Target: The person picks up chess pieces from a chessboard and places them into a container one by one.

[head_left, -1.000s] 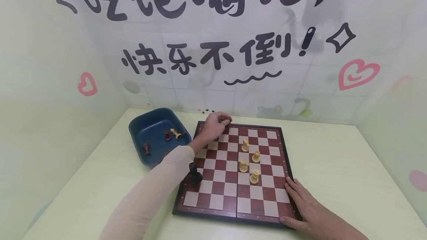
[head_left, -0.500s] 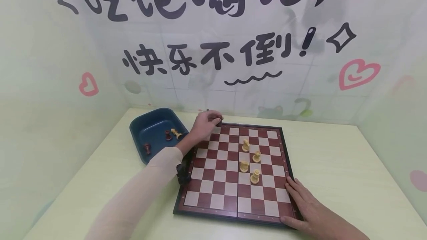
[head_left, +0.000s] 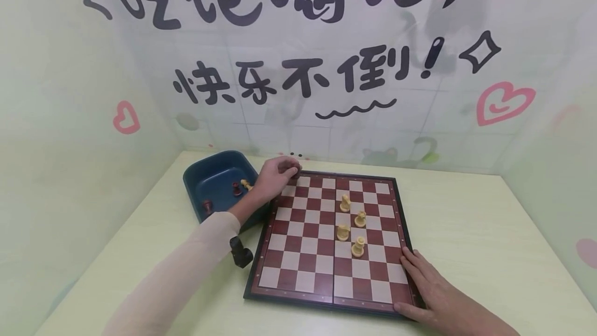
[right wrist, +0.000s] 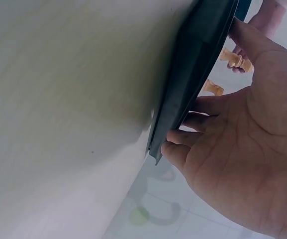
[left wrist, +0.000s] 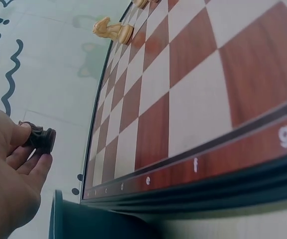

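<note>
My left hand (head_left: pixel 274 180) is over the board's far left corner. It pinches a dark brown chess piece (left wrist: pixel 43 139) between thumb and fingers, and the fingers partly cover that piece. Below it lies the red-and-white chessboard (head_left: pixel 298 261), flat on the table. Several cream chess pieces stand upright near the board's middle, among them a knight (head_left: pixel 344 203) and another piece with a knight-like head (head_left: pixel 343 232). My right hand (head_left: pixel 434 287) rests along the board's near right edge with its fingers extended, touching the dark rim (right wrist: pixel 183 84).
Left of the board sits a blue tub (head_left: pixel 198 167), close to its edge. Inside are a few loose chess pieces, including a dark one (head_left: pixel 237 189) and a cream one (head_left: pixel 246 184). My left forearm passes in front of the tub. A printed wall (head_left: pixel 289 134) stands behind.
My left hand has moved left along the board's far edge toward the tub, still holding the dark chess piece. The right hand and the cream pieces have stayed in place.
</note>
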The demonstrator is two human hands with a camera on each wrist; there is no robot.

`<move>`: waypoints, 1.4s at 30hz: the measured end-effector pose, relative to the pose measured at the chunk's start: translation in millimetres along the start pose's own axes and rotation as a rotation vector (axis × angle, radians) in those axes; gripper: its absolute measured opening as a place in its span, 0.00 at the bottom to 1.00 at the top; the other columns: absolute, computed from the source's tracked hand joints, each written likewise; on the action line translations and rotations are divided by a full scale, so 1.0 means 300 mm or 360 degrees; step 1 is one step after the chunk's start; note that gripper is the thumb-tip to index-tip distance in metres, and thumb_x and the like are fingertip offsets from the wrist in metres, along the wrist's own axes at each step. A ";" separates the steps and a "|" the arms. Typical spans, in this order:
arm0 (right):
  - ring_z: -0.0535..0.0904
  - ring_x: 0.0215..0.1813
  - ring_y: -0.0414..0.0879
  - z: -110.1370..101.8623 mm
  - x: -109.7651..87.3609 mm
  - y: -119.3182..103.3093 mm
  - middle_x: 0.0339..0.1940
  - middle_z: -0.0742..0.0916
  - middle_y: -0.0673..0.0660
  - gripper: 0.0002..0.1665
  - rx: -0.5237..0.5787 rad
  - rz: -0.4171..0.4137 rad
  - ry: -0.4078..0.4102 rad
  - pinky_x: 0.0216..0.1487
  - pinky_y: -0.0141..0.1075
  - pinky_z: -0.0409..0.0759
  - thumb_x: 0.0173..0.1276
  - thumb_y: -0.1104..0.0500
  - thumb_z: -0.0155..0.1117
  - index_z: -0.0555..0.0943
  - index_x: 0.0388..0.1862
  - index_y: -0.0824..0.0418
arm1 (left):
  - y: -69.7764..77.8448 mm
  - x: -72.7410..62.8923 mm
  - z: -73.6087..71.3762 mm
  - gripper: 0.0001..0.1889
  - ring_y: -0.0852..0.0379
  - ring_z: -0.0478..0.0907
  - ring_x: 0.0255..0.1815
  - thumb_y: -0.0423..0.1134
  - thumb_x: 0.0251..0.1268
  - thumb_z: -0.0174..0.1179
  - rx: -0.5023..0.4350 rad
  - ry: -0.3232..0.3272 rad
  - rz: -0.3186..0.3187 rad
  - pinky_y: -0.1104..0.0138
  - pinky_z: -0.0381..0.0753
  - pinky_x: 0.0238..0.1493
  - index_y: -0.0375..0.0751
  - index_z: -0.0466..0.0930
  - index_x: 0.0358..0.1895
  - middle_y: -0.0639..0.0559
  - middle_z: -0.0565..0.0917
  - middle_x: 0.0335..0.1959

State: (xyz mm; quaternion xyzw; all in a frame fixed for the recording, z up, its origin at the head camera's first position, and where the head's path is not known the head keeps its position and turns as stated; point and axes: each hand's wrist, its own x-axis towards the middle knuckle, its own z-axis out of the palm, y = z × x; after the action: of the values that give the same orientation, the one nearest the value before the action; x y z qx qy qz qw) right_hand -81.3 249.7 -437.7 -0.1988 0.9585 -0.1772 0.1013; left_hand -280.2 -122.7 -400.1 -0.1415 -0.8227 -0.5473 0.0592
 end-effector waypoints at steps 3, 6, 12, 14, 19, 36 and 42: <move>0.59 0.77 0.61 0.004 -0.001 0.002 0.80 0.61 0.65 0.62 -0.0015 -0.0017 0.0032 0.64 0.56 0.74 0.65 0.23 0.57 0.60 0.79 0.69 | -0.001 -0.012 -0.010 0.10 0.44 0.83 0.53 0.28 0.76 0.58 -0.0015 0.0014 -0.0014 0.56 0.84 0.51 0.27 0.82 0.54 0.38 0.85 0.50; 0.60 0.77 0.61 0.008 -0.004 0.004 0.79 0.62 0.65 0.61 -0.0028 -0.0049 0.0071 0.64 0.54 0.75 0.66 0.24 0.58 0.60 0.78 0.69 | -0.002 -0.022 -0.021 0.10 0.44 0.83 0.53 0.28 0.75 0.58 0.0003 0.0041 -0.0025 0.55 0.83 0.53 0.28 0.82 0.53 0.39 0.85 0.49; 0.60 0.76 0.61 0.012 -0.001 0.003 0.79 0.62 0.65 0.61 -0.0028 -0.0058 0.0071 0.63 0.54 0.75 0.66 0.24 0.59 0.61 0.77 0.70 | 0.004 -0.041 -0.052 0.10 0.44 0.82 0.56 0.28 0.75 0.58 0.0075 0.0064 -0.0025 0.53 0.80 0.56 0.29 0.83 0.54 0.39 0.86 0.49; 0.59 0.76 0.62 0.012 0.001 0.002 0.79 0.62 0.66 0.62 -0.0025 -0.0038 0.0042 0.63 0.55 0.75 0.65 0.24 0.59 0.61 0.78 0.70 | 0.004 -0.044 -0.063 0.11 0.44 0.82 0.56 0.28 0.75 0.58 0.0073 0.0061 -0.0022 0.53 0.80 0.55 0.29 0.83 0.54 0.39 0.86 0.49; 0.59 0.76 0.63 0.015 0.005 0.004 0.79 0.61 0.66 0.63 -0.0014 -0.0013 -0.0008 0.62 0.56 0.75 0.65 0.24 0.59 0.60 0.78 0.70 | 0.004 -0.053 -0.092 0.11 0.43 0.82 0.54 0.28 0.76 0.57 0.0057 0.0083 -0.0013 0.53 0.79 0.56 0.27 0.82 0.55 0.38 0.86 0.49; 0.58 0.75 0.65 0.022 0.004 0.019 0.78 0.61 0.68 0.62 0.0021 -0.0007 -0.0047 0.61 0.60 0.74 0.65 0.25 0.61 0.59 0.78 0.70 | -0.019 -0.091 -0.180 0.09 0.43 0.85 0.46 0.26 0.76 0.56 -0.0011 0.0141 -0.0018 0.58 0.81 0.52 0.26 0.82 0.52 0.36 0.86 0.45; 0.58 0.75 0.64 0.021 0.009 0.014 0.78 0.61 0.67 0.62 0.0005 -0.0023 -0.0024 0.62 0.59 0.74 0.65 0.26 0.61 0.59 0.78 0.70 | -0.015 -0.099 -0.215 0.09 0.45 0.85 0.46 0.28 0.77 0.56 0.0000 0.0159 -0.0065 0.63 0.81 0.33 0.28 0.83 0.52 0.36 0.86 0.45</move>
State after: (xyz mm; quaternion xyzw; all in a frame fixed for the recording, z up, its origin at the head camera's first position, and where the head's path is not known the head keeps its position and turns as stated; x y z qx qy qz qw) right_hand -83.4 250.2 -445.4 -0.2069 0.9560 -0.1780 0.1076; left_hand -256.9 -188.4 -386.3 -0.0972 -0.8215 -0.5548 0.0892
